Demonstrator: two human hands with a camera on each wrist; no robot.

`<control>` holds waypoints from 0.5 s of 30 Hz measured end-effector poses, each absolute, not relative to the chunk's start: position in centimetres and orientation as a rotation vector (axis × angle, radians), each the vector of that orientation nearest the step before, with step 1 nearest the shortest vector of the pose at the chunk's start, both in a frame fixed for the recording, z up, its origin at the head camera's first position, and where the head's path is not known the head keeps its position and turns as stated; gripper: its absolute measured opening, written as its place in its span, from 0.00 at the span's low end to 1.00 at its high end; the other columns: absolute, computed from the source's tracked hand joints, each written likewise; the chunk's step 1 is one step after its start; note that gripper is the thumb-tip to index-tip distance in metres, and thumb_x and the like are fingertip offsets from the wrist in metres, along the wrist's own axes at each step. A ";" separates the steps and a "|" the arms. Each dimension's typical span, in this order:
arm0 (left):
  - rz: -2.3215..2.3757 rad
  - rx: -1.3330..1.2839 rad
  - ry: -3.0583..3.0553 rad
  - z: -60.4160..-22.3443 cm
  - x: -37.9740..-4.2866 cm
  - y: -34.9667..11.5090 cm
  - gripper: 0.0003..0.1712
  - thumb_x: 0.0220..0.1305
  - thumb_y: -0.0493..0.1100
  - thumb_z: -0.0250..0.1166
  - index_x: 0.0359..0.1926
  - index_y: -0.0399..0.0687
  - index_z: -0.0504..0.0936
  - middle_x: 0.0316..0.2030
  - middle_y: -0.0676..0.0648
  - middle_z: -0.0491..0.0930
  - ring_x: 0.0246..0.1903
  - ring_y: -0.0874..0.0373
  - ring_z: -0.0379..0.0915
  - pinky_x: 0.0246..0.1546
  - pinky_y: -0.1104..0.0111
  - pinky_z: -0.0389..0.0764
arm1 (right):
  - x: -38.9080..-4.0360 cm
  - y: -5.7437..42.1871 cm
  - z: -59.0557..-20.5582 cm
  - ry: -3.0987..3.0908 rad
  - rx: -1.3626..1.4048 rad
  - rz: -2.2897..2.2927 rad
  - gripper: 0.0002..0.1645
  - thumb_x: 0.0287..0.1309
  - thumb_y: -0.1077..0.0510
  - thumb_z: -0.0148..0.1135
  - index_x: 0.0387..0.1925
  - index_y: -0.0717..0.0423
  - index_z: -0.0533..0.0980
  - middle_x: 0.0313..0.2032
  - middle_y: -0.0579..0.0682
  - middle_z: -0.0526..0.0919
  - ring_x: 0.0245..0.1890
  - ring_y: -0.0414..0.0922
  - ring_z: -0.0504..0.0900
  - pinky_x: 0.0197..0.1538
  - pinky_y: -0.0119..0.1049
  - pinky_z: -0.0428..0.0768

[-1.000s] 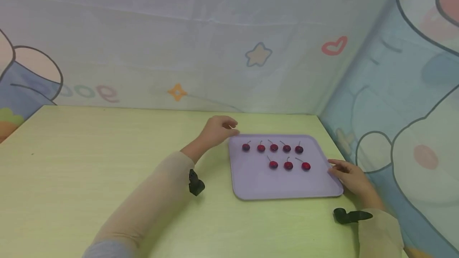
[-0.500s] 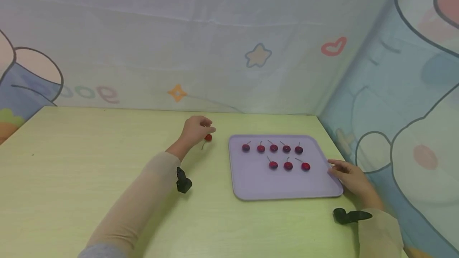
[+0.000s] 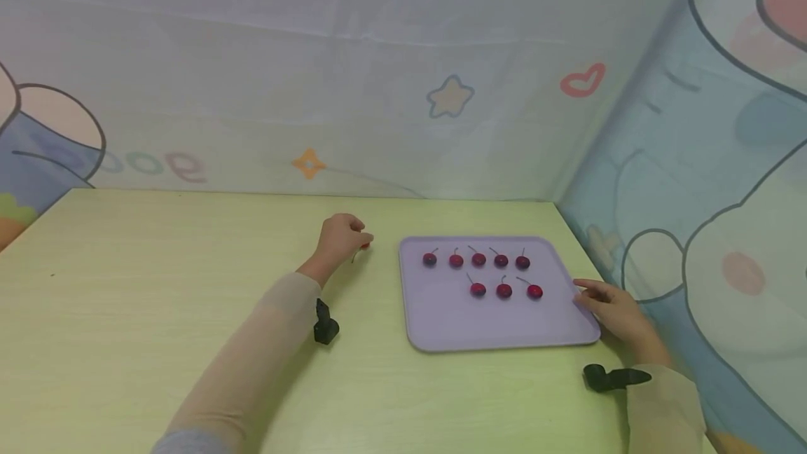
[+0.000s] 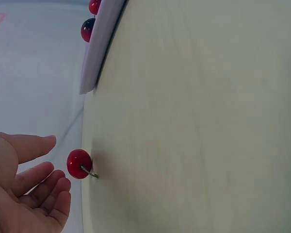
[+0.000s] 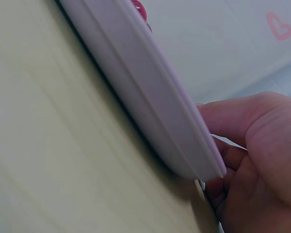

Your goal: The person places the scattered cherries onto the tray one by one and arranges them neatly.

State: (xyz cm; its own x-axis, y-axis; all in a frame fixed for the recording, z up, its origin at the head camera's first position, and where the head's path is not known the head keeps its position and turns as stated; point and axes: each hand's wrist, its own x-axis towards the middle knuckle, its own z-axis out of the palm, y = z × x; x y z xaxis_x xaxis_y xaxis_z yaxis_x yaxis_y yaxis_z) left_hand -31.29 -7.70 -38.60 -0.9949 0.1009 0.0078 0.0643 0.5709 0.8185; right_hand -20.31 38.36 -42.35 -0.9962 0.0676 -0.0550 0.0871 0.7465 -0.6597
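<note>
In the head view my left hand (image 3: 340,238) is low over the table, left of the purple tray. A red cherry (image 4: 79,164) with a green stem lies on the table just beyond its fingertips. The left wrist view shows a gap between thumb and fingers, with the cherry outside it. In the head view the hand mostly hides this cherry (image 3: 364,246). My right hand (image 3: 614,310) holds the right rim of the tray (image 3: 498,328), thumb over the edge. Several cherries (image 3: 478,259) form two rows on the tray, the back row longer.
A pale wooden table (image 3: 157,300) carries the tray near its right side. Behind it hangs a printed cloth backdrop (image 3: 252,90), and another (image 3: 744,230) closes in on the right, close to the right arm.
My left hand has gone left from the tray's back left corner to the loose cherry, then lowered slightly over it. The right hand stays at the tray's rim.
</note>
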 end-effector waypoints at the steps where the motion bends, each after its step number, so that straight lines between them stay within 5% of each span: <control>1: 1.410 0.139 2.764 -38.7 -31.4 -7.7 0.19 0.62 0.38 0.63 0.51 0.28 0.78 0.46 0.34 0.81 0.44 0.44 0.81 0.52 0.56 0.76 | -20.3 38.4 -42.4 2.912 0.129 -1.099 0.32 0.65 0.48 0.58 0.62 0.66 0.70 0.46 0.59 0.79 0.40 0.42 0.74 0.38 0.30 0.74; 15: 1.332 0.062 2.846 -39.6 -31.7 -7.1 0.16 0.59 0.38 0.66 0.45 0.29 0.82 0.41 0.34 0.83 0.33 0.48 0.81 0.47 0.56 0.79 | -20.4 38.6 -42.5 2.926 0.121 -1.084 0.32 0.65 0.48 0.58 0.62 0.66 0.70 0.45 0.59 0.79 0.40 0.42 0.74 0.39 0.30 0.74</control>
State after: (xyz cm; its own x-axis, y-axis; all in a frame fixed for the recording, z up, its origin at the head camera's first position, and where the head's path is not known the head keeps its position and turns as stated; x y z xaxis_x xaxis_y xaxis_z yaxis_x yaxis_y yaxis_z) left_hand -31.68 -7.10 -39.63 -0.9992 0.0349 0.0179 0.0361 0.6398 0.7677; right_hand -20.38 38.56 -42.50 -0.9968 0.0658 -0.0445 0.0789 0.7558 -0.6500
